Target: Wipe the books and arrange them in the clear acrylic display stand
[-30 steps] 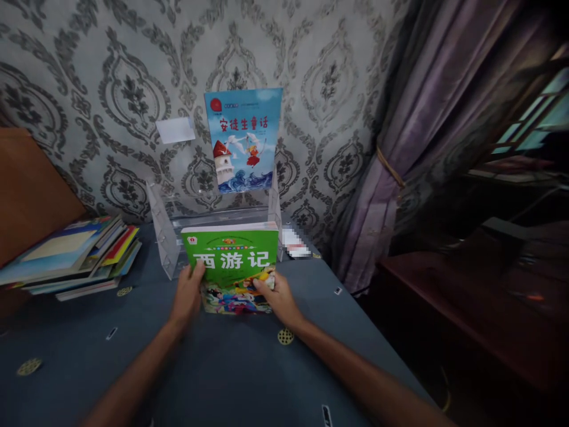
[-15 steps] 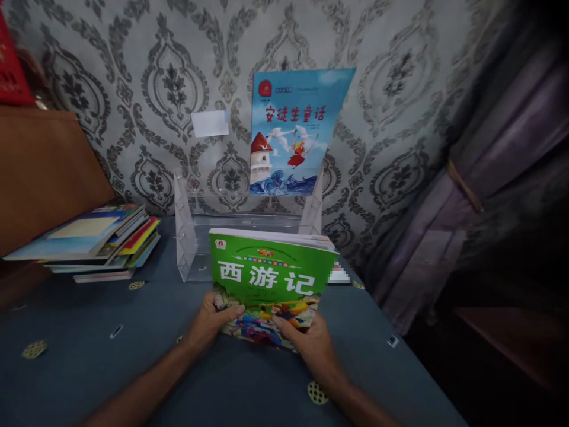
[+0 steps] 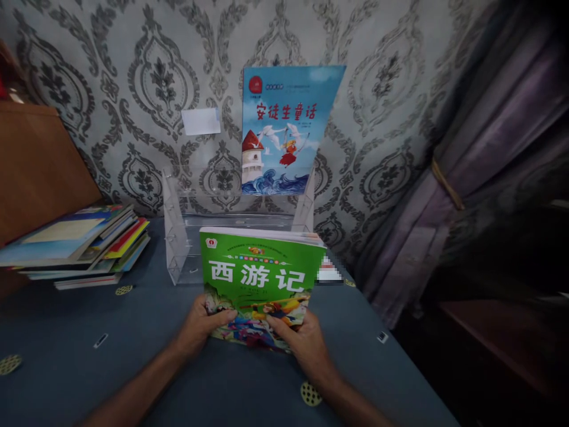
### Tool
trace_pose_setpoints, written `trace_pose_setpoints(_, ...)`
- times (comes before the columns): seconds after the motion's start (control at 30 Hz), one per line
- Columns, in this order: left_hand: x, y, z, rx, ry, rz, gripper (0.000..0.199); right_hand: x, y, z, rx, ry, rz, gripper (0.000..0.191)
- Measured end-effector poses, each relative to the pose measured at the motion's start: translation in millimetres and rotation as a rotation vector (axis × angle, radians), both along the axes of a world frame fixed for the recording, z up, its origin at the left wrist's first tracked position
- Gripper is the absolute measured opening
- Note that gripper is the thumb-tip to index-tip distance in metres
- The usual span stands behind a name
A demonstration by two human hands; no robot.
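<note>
A green paperback book with large white characters and a colourful picture on its cover is held up in front of me, its cover towards me. My left hand grips its lower left edge, thumb across the cover. At the lower right edge my right hand grips it the same way. The other fingers of both hands are hidden behind the book. Beyond it stands a clear plastic display rack, partly covered by the green book. A blue book stands upright at the right of the rack's top.
On the left of the dark blue table lies an uneven stack of books, beside a brown wooden panel. A white card shows against the patterned wall. A tied purple curtain hangs at the right, past the table edge.
The whole scene has shifted slightly left in view as the camera turned a little right. Both hands still hold the green book in the same grip.
</note>
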State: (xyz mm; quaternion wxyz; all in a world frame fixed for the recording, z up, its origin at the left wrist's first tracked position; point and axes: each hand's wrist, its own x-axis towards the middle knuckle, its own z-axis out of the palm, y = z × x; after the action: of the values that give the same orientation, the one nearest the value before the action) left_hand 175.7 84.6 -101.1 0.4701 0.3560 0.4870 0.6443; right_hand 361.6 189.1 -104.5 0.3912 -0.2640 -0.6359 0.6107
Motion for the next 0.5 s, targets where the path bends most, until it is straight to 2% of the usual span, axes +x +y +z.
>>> trace_pose_setpoints(0.5, 6.4, -2.9, -2.2, -0.03, 0.099, 0.166, 0.042, -1.7, -1.8, 0.6, -0.005, 0.037, -0.025, 0.051)
